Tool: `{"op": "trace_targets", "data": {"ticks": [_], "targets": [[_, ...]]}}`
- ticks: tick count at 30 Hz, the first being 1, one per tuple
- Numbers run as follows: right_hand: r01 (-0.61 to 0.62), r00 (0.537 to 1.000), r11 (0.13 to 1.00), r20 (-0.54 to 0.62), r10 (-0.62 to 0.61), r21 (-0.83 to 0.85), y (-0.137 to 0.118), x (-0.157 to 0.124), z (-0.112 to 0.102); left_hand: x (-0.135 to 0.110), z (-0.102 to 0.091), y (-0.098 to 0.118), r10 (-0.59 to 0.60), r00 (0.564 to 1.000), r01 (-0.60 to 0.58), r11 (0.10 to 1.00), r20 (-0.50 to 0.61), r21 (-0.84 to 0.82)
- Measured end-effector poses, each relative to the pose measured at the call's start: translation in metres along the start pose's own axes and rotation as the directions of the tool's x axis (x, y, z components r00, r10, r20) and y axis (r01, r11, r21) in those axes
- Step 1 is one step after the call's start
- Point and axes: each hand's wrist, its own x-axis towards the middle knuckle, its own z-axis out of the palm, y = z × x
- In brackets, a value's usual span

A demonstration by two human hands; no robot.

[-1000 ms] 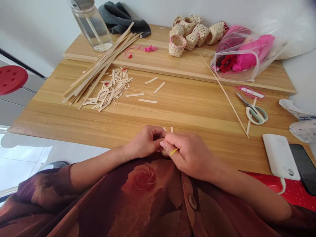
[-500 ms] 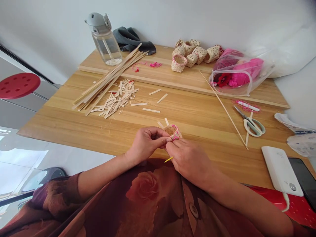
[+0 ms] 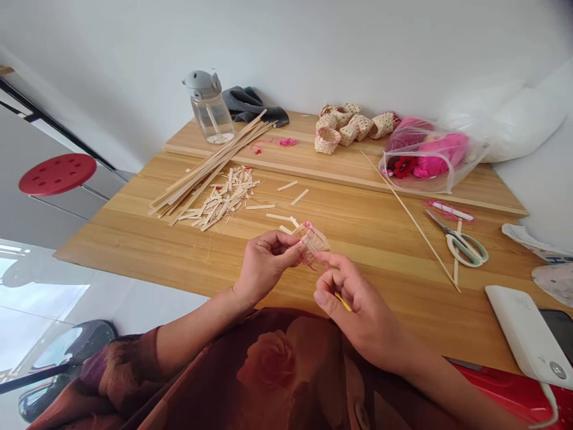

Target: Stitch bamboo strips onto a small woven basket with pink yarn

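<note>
Pinched between the thumb and fingers of my left hand is a small woven basket, pale with pink thread along its rim and strip ends sticking out at the far side. My right hand is just right of the basket, its index finger stretched toward the near side, where pink thread hangs. Its other fingers curl around a thin yellow tool, perhaps a crochet hook; most of it is hidden in the palm.
Behind the hands lie a pile of cut strips and a bundle of long strips, with a water bottle beyond. Several finished baskets, a bag of pink yarn, scissors and a white power bank stand toward the right.
My right hand has drawn back from the basket to the right and its index finger has straightened. The basket has turned in my left hand. The whole view has shifted slightly.
</note>
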Motion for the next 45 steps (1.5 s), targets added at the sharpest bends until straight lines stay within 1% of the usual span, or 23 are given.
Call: {"op": "trace_targets", "data": {"ticks": [2, 3, 6, 7, 9, 11, 12, 13, 14, 16, 18, 19, 20, 22, 24, 26, 28, 29, 31, 33, 35, 38, 45], "targets": [[-0.081, 0.992, 0.977, 0.116, 0.059, 0.197, -0.001, 0.001, 0.001, 0.0, -0.001, -0.001, -0.005, 1.0, 0.006, 1.0, 0.003, -0.011], [-0.127, 0.981, 0.956, 0.174, 0.082, 0.264, -0.001, 0.002, 0.002, 0.0, -0.002, -0.002, -0.008, 1.0, 0.008, 1.0, 0.004, -0.018], [-0.273, 0.937, 0.885, 0.311, 0.157, 0.377, 0.0, 0.006, 0.006, -0.003, -0.003, -0.004, -0.026, 1.0, 0.026, 0.999, 0.003, -0.031], [-0.31, 0.929, 0.854, 0.323, 0.179, 0.418, 0.0, 0.007, 0.007, -0.003, -0.004, -0.004, -0.036, 0.999, 0.036, 0.999, 0.002, -0.031], [-0.329, 0.939, 0.77, 0.273, 0.208, 0.547, 0.0, 0.01, 0.008, -0.005, -0.005, -0.006, -0.055, 0.998, 0.055, 0.998, -0.004, -0.033], [-0.283, 0.958, 0.684, 0.173, 0.227, 0.672, 0.0, 0.012, 0.009, -0.006, -0.006, -0.007, -0.064, 0.998, 0.064, 0.997, -0.01, -0.035], [-0.249, 0.965, 0.664, 0.127, 0.228, 0.705, 0.0, 0.013, 0.008, -0.007, -0.007, -0.008, -0.068, 0.998, 0.068, 0.997, -0.013, -0.036], [-0.223, 0.971, 0.671, 0.1, 0.217, 0.707, -0.001, 0.013, 0.007, -0.008, -0.007, -0.008, -0.073, 0.997, 0.073, 0.997, -0.014, -0.037], [-0.202, 0.977, 0.704, 0.09, 0.194, 0.681, -0.002, 0.014, 0.006, -0.008, -0.007, -0.008, -0.078, 0.997, 0.077, 0.996, -0.016, -0.039], [-0.138, 0.99, 0.825, 0.055, 0.13, 0.549, -0.004, 0.013, 0.002, -0.01, -0.007, -0.008, -0.077, 0.997, 0.076, 0.996, -0.028, -0.039], [-0.028, 0.998, 0.952, -0.047, 0.044, 0.306, -0.008, 0.011, -0.002, -0.011, -0.006, -0.009, -0.061, 0.997, 0.059, 0.998, -0.041, -0.03], [0.033, 0.993, 0.988, -0.114, -0.016, 0.152, -0.01, 0.009, -0.005, -0.012, -0.006, -0.009, -0.049, 0.998, 0.048, 0.999, -0.044, -0.025], [0.085, 0.98, 0.996, -0.181, -0.085, -0.006, -0.012, 0.008, -0.007, -0.012, -0.006, -0.009, -0.039, 0.998, 0.038, 0.999, -0.045, -0.02], [0.135, 0.94, 0.951, -0.269, -0.212, -0.278, -0.014, 0.005, -0.01, -0.013, -0.007, -0.009, -0.024, 0.999, 0.024, 1.0, -0.042, -0.016], [0.139, 0.911, 0.872, -0.283, -0.299, -0.47, -0.014, 0.005, -0.012, -0.014, -0.007, -0.009, -0.011, 0.999, 0.011, 1.0, -0.04, -0.015], [0.14, 0.911, 0.795, -0.238, -0.338, -0.59, -0.012, 0.005, -0.012, -0.015, -0.007, -0.007, -0.003, 0.999, 0.002, 1.0, -0.04, -0.013], [0.145, 0.94, 0.758, -0.151, -0.307, -0.637, -0.011, 0.006, -0.01, -0.017, -0.007, -0.006, 0.007, 0.999, -0.008, 1.0, -0.04, -0.012], [0.144, 0.957, 0.763, -0.107, -0.269, -0.63, -0.012, 0.006, -0.009, -0.019, -0.007, -0.005, 0.011, 0.999, -0.011, 1.0, -0.04, -0.012], [0.133, 0.98, 0.805, -0.042, -0.192, -0.579, -0.013, 0.005, -0.004, -0.021, -0.006, -0.003, 0.016, 0.999, -0.016, 1.0, -0.038, -0.017], [0.129, 0.987, 0.841, -0.014, -0.16, -0.525, -0.015, 0.005, 0.002, -0.024, -0.005, -0.002, 0.012, 0.999, -0.013, 0.999, -0.031, -0.04], [0.135, 0.986, 0.856, -0.019, -0.166, -0.499, -0.016, 0.006, 0.008, -0.026, -0.005, -0.001, 0.006, 1.0, -0.007, 0.998, -0.015, -0.068], [0.13, 0.981, 0.856, -0.058, -0.183, -0.5, -0.017, 0.008, 0.012, -0.03, -0.004, 0.0, 0.006, 1.0, -0.006, 0.996, 0.002, -0.093], [0.125, 0.974, 0.842, -0.096, -0.204, -0.525, -0.015, 0.006, 0.014, -0.034, -0.005, -0.002, 0.019, 1.0, -0.019, 0.995, -0.006, -0.099]]}}
